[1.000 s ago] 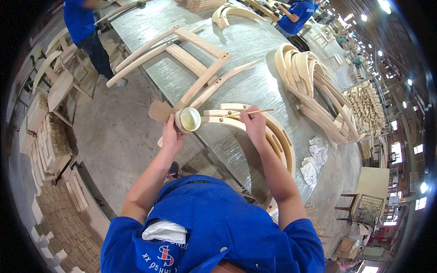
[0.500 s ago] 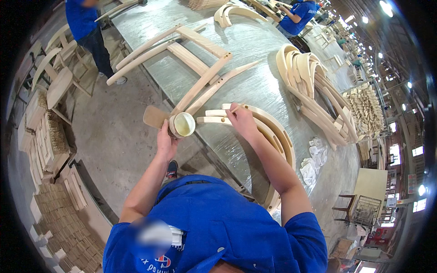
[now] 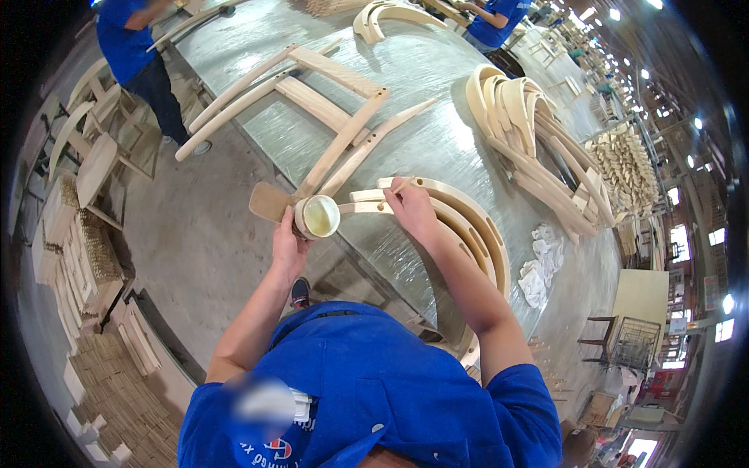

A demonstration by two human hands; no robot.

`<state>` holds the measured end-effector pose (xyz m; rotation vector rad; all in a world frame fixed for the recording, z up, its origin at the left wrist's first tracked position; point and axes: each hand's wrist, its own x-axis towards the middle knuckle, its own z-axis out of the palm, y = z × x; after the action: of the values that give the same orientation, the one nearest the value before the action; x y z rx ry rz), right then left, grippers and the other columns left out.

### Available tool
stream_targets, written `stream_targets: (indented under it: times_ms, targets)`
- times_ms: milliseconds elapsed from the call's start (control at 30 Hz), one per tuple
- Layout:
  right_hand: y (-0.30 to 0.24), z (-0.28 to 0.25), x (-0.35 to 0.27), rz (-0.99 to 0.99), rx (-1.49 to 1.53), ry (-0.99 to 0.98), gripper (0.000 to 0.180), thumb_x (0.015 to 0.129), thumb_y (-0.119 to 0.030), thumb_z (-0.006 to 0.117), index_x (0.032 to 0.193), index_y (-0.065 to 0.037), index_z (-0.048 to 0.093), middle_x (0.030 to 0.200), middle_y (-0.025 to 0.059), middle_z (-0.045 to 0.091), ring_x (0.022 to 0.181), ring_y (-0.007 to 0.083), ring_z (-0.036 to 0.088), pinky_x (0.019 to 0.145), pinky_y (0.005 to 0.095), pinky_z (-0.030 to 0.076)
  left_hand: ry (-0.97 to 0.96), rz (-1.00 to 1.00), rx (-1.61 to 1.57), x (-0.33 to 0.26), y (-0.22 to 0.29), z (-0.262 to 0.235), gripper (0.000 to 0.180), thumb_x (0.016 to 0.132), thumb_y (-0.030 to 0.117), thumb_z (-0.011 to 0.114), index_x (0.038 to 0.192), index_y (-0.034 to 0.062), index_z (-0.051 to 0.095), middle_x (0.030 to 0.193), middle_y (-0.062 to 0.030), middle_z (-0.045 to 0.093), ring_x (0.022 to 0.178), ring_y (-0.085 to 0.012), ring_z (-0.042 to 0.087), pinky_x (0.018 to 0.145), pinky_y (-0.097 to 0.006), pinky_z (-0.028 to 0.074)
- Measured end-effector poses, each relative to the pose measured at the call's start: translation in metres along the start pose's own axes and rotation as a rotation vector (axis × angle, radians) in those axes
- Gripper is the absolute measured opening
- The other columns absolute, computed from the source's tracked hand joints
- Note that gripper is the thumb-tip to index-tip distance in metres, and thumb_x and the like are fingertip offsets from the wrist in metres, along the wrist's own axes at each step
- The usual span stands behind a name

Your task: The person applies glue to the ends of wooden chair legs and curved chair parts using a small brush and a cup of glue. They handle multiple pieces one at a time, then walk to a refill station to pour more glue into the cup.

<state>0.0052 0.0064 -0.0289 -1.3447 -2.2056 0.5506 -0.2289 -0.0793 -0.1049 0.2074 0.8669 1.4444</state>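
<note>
My left hand (image 3: 289, 246) is wrapped round an open cup (image 3: 319, 217) of pale, yellowish-white liquid, tilted so its contents show. Over the ends of several curved wooden rails (image 3: 468, 210), my right hand (image 3: 412, 210) pinches a thin wooden stick (image 3: 403, 186). The stick's lower end is beside a dark hole near the end of a rail; contact cannot be made out. Just beyond the cup, a wooden frame with long legs (image 3: 343, 144) lies on the table, and a flat brown board (image 3: 268, 203) shows behind my left fingers.
The film-covered table (image 3: 437, 140) bears a pile of bent wooden parts (image 3: 530, 140) at the right and white crumpled cloth (image 3: 540, 265). Two co-workers in blue stand beyond, one far left (image 3: 136, 54), one at the back (image 3: 495, 23). Chairs (image 3: 101, 160) and stacked wood (image 3: 117, 390) are at left.
My view has shifted slightly, so the table and its parts appear a little further left and up. Both hands keep their grips, with the right still at the rail ends.
</note>
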Motion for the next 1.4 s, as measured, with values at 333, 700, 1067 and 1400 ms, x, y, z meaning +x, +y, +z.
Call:
stream_targets:
  times_ms: [333,700,1067,1400]
  targets:
    - [0.047,-0.065,-0.004,0.358,0.457,0.491,0.019,0.085,-0.013,0.060,0.073,-0.001,0.051,0.061,0.0065,0.059,0.056,0.0114,0.059,0.051,0.0248,0.047,-0.017,-0.083,0.052,0.022,0.007,0.006,0.037,0.096,0.038,0.040,0.122,0.0119,0.044,0.119,-0.0050,0.054,0.105,-0.0181,0.055,0.079,-0.039,0.049]
    - [0.070,-0.054,0.015,0.133,0.035,0.311,0.021,0.083,-0.016,0.059,0.075,0.000,0.048,0.063,0.0213,0.053,0.065,0.0406,0.054,0.058,0.0433,0.042,-0.027,-0.051,0.118,0.013,0.011,0.012,0.041,0.098,0.037,0.035,0.126,0.0092,0.043,0.124,-0.0070,0.051,0.111,-0.0219,0.053,0.085,-0.040,0.048]
    - [0.081,-0.054,0.024,0.138,0.039,0.300,0.018,0.083,-0.015,0.057,0.078,0.000,0.049,0.063,0.0216,0.052,0.065,0.0415,0.053,0.057,0.0426,0.042,-0.101,-0.102,0.132,0.011,0.001,0.017,0.038,0.097,0.034,0.039,0.129,0.0130,0.039,0.124,-0.0053,0.050,0.113,-0.0201,0.051,0.084,-0.042,0.048]
    - [-0.020,-0.097,-0.028,0.354,0.684,0.482,0.017,0.087,-0.011,0.061,0.078,-0.001,0.051,0.068,0.0071,0.061,0.060,0.0104,0.059,0.055,0.0223,0.049,-0.348,-0.182,0.237,0.048,-0.002,0.096,0.040,0.097,0.034,0.041,0.128,0.0095,0.040,0.125,-0.0068,0.049,0.113,-0.0194,0.051,0.089,-0.039,0.047]
